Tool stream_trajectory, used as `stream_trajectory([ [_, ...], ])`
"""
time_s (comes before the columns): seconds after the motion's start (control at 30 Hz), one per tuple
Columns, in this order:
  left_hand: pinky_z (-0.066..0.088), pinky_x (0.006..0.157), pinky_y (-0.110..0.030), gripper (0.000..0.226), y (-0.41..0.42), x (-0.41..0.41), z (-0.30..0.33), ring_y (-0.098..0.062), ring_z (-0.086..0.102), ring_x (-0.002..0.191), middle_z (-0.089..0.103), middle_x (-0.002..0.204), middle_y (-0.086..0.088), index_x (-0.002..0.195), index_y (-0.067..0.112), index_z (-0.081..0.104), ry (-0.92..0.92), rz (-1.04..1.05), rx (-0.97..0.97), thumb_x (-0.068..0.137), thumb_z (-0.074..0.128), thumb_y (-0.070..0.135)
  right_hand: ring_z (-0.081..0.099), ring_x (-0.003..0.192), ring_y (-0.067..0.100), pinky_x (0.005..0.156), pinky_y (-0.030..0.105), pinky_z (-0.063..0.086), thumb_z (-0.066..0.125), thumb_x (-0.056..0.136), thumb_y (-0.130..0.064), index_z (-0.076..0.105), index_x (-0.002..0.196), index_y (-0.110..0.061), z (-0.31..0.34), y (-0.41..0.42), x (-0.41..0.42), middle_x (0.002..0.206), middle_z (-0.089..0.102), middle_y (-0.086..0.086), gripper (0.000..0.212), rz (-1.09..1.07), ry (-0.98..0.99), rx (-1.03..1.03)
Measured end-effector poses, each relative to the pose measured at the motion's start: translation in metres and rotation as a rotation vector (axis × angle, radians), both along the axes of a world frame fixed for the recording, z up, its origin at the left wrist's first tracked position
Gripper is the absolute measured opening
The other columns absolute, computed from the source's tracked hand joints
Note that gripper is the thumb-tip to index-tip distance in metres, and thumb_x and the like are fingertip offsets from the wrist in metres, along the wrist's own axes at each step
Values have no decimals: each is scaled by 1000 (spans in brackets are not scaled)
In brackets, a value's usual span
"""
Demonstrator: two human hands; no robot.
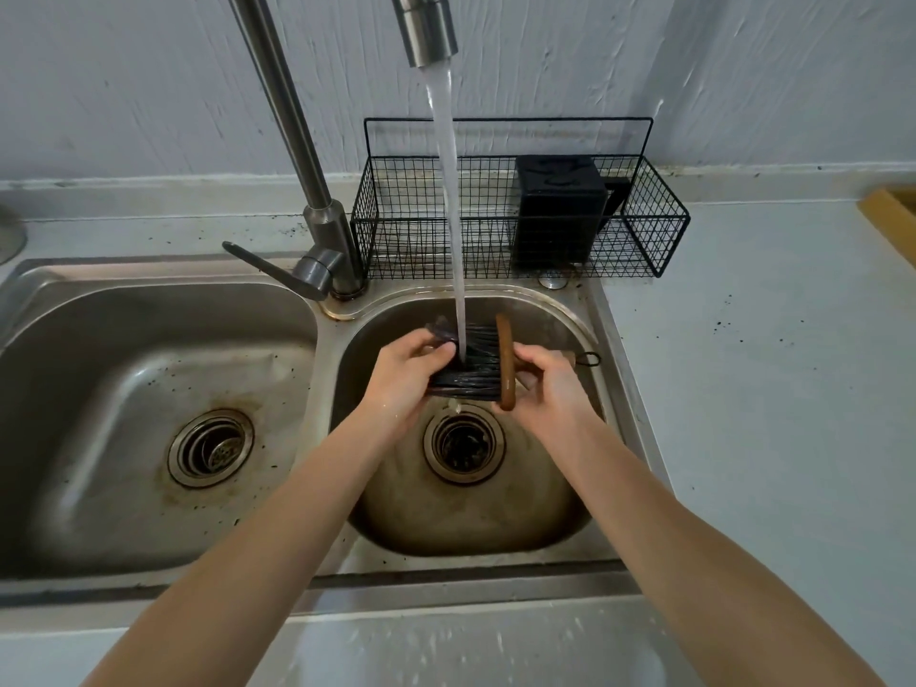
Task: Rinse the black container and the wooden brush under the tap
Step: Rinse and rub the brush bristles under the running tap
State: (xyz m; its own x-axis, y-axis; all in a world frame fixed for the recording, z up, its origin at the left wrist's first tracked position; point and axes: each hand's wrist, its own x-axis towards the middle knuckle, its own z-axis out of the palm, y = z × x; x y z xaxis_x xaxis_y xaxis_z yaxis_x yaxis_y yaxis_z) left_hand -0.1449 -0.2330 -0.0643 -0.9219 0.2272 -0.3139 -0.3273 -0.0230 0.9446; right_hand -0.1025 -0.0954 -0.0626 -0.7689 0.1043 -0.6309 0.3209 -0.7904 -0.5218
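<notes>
The wooden brush (506,361) is held sideways over the right sink basin (560,508), its dark bristles (476,369) pointing left. Water from the tap (429,29) falls straight onto the bristles. My right hand (547,384) grips the brush's wooden back and handle. My left hand (409,374) pinches the bristle tips, fingers closed on them. The black container (557,210) stands upside down in the black wire rack (391,225) behind the sink, away from both hands.
The tap lever (270,270) juts left at the tap's base. A left sink basin (74,389) lies beside the right one, each with a metal drain. A pale counter (773,389) stretches to the right, with a wooden object (889,210) at its far edge.
</notes>
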Motion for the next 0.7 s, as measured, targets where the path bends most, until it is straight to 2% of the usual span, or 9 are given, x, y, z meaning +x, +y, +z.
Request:
stream_trajectory([
  [0.1, 54, 77, -33, 21, 8, -6, 3, -25, 64, 92, 65, 88, -5, 107, 9, 60, -7, 18, -67, 89, 50, 6, 69, 70, 25, 59, 41, 52, 53, 83, -5, 54, 83, -7, 1, 2, 2, 82, 66, 11, 2, 6, 38, 10],
  [0.2, 46, 97, -44, 33, 14, -9, 3, -30, 57, 110, 60, 112, -16, 122, 6, 51, -19, 62, -176, 88, 51, 6, 70, 57, 19, 56, 37, 55, 51, 84, -1, 52, 75, -6, 5, 9, 0, 61, 70, 8, 10, -39, 95, 34],
  [0.27, 42, 102, -40, 44, 11, -11, 5, -26, 52, 115, 53, 122, -16, 130, 7, 44, 77, 87, -314, 87, 55, 8, 69, 57, 17, 55, 32, 56, 53, 82, 2, 53, 72, -5, 7, 14, -3, 65, 68, 9, 12, -64, 124, 63],
  [0.3, 40, 103, -35, 47, 8, -13, 7, -23, 50, 117, 52, 124, -13, 130, 7, 44, 176, 52, -397, 85, 57, 7, 69, 60, 17, 57, 29, 56, 53, 81, 2, 55, 73, -4, 8, 15, -4, 71, 67, 10, 11, -43, 142, 101],
  [0.37, 33, 103, -27, 47, 4, -13, 12, -14, 45, 120, 51, 126, -4, 128, 8, 48, 372, -165, -513, 82, 58, 4, 69, 76, 19, 69, 30, 55, 53, 80, 3, 55, 71, -6, 10, 15, -6, 84, 68, 11, 13, 21, 189, 203],
  [0.4, 30, 102, -25, 47, 4, -11, 15, -10, 43, 118, 49, 123, 1, 128, 10, 49, 406, -286, -540, 82, 58, 5, 68, 83, 20, 73, 31, 54, 53, 80, 5, 55, 68, -7, 11, 14, -7, 86, 69, 11, 17, 42, 215, 250],
  [0.47, 37, 95, -26, 39, 4, -7, 21, -13, 50, 110, 54, 112, 3, 123, 14, 52, 349, -426, -499, 84, 58, 11, 70, 84, 20, 66, 28, 55, 53, 78, 8, 53, 67, -8, 15, 13, -9, 80, 74, 9, 20, 57, 261, 302],
  [0.6, 48, 93, -41, 13, 2, -9, 24, -22, 63, 93, 66, 92, -5, 94, 11, 63, 270, -362, -348, 82, 63, 11, 71, 76, 20, 55, 25, 55, 53, 76, 11, 48, 75, -9, 23, 15, -11, 77, 74, 9, 21, 94, 274, 321],
  [0.7, 49, 87, -42, 23, 1, -12, 22, -26, 64, 87, 68, 89, -13, 91, 2, 64, 289, -319, -419, 74, 71, 15, 71, 77, 22, 54, 25, 55, 53, 75, 11, 47, 75, -9, 26, 16, -10, 82, 73, 12, 20, 141, 269, 347],
])
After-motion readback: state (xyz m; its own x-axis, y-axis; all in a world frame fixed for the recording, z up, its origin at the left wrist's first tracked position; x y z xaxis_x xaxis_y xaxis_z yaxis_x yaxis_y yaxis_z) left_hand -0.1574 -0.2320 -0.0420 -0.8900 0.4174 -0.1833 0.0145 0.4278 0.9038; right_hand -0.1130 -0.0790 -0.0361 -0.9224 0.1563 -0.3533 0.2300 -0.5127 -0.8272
